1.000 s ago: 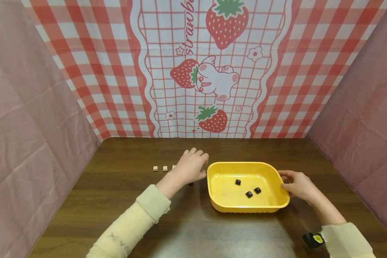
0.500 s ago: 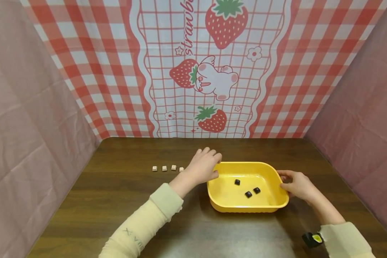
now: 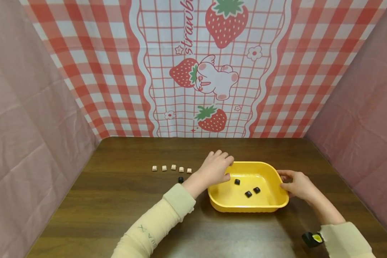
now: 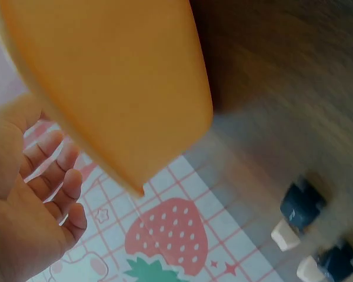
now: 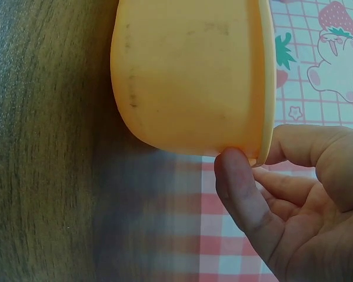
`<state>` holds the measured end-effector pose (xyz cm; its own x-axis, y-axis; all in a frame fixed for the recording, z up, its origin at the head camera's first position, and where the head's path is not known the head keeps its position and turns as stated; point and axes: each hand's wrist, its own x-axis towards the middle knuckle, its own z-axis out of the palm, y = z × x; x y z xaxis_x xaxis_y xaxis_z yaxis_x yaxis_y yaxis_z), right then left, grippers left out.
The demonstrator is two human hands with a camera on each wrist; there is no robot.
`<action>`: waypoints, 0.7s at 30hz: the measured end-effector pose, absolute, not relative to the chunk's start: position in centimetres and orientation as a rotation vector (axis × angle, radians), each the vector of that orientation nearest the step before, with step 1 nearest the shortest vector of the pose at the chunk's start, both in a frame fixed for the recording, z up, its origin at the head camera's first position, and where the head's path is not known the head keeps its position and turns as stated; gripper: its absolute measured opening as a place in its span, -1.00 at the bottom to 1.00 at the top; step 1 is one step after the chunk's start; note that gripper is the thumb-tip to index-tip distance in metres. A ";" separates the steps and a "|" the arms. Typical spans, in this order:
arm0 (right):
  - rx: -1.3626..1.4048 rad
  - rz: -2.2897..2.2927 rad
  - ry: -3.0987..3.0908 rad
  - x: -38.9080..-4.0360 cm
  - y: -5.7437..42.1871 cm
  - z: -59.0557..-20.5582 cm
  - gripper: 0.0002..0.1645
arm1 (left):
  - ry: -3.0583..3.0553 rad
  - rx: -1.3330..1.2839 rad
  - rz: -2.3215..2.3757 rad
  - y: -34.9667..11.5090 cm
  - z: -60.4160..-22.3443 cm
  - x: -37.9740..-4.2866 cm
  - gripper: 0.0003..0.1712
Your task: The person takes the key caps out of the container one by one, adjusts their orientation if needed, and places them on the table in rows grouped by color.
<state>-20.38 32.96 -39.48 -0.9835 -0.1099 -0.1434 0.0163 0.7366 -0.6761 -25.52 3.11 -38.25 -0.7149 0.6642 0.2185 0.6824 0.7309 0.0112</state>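
A shallow yellow plastic tray [image 3: 248, 209] stands on the table, with three black keycaps [image 3: 248, 194] lying on its floor. My left hand [image 3: 214, 171] hovers over the tray's left end, fingers loosely bent; I see nothing in them in the left wrist view, where the thumb is partly behind the tray's rim. With thumb and fingers, my right hand [image 5: 306, 194] pinches the rim at the tray's right end. To the left runs a row of several cream keycaps [image 3: 173, 167]. One black keycap [image 3: 180, 180] sits just in front of that row; the left wrist view shows another black keycap [image 4: 337, 261].
The dark wooden table [image 3: 122, 211] ends at a red-and-white checked strawberry cloth [image 3: 193, 100] behind. Pink cloth walls [image 3: 35, 118] close in both sides. A black device [image 3: 312, 239] with a yellow-green patch sits by my right cuff.
My left hand has moved right, from beside the tray to above its left end, uncovering more of the cream row and a black keycap. My right hand stays on the rim.
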 end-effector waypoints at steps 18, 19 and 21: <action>-0.070 -1.096 2.756 -20.4 32.9 -39.7 -0.33 | -2.821 -1.150 0.006 6.8 -40.8 -26.1 -0.60; -0.069 -1.094 2.757 -20.4 33.0 -39.7 -0.34 | -2.822 -1.160 0.025 6.9 -40.8 -26.0 -0.60; -0.068 -1.092 2.757 -20.4 33.0 -39.7 -0.34 | -2.826 -1.174 0.060 7.3 -41.1 -26.0 -0.62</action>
<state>-20.41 33.01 -39.73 -0.9836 -0.1066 -0.1453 0.0218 0.7299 -0.6832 -25.97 7.30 -41.05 -0.7030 0.7087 0.0597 0.7056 0.7055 -0.0669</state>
